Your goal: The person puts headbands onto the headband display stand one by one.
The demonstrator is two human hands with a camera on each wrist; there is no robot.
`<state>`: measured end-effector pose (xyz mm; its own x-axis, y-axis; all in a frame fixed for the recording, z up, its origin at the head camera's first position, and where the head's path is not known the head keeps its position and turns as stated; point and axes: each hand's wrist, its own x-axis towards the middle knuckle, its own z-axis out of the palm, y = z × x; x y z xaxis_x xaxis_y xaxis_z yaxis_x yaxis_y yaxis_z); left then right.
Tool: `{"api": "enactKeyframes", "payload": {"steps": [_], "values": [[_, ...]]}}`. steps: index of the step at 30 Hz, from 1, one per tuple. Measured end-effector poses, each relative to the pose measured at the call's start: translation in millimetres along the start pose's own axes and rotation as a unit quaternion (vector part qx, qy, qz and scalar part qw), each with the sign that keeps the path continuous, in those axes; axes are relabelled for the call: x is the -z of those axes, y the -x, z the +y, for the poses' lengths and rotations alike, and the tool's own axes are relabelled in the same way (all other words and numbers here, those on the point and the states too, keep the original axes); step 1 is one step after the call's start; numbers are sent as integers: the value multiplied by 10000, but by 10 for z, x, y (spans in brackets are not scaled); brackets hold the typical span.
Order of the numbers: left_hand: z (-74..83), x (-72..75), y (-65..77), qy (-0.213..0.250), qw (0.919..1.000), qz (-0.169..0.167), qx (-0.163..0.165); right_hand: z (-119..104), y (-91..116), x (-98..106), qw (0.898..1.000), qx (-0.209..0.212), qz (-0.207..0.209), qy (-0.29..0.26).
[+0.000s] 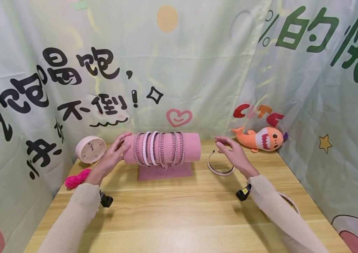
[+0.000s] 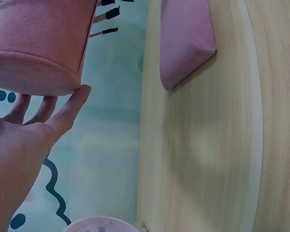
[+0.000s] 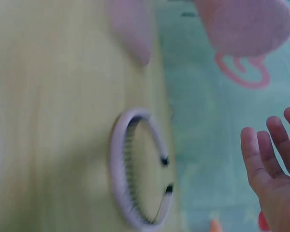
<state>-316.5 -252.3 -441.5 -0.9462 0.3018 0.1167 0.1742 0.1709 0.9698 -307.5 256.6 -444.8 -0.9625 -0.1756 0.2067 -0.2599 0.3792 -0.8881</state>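
Observation:
A pink padded headband stand [image 1: 194,147], a horizontal cylinder on a flat pink base [image 1: 141,173], carries several headbands [image 1: 161,149], some white and some beaded. My left hand [image 1: 114,154] touches the cylinder's left end; in the left wrist view its fingertips lie along the end's edge [image 2: 36,72]. To the right of the stand, my right hand [image 1: 234,154] is raised with fingers spread loosely and nothing in them. Below it on the table lies a pale pink toothed headband [image 1: 218,172], its curve and black tips plain in the right wrist view.
Another headband [image 1: 289,203] lies partly hidden by the right sleeve. A pink clock [image 1: 91,149] and bright pink yarn [image 1: 77,179] are at the left of the wooden table [image 1: 166,214]. An orange plush toy [image 1: 261,138] sits at the back right. Printed curtains [image 1: 198,88] surround the table.

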Motion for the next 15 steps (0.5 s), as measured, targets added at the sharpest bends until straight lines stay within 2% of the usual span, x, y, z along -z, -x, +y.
{"api": "enactKeyframes", "payload": {"steps": [9,15], "values": [[23,-11,-1,-11,10000,-6,-12,358,330,394,9988,-430,63,235],[14,-7,2,33,10000,-2,-15,501,471,532,9967,-786,96,192]]}}
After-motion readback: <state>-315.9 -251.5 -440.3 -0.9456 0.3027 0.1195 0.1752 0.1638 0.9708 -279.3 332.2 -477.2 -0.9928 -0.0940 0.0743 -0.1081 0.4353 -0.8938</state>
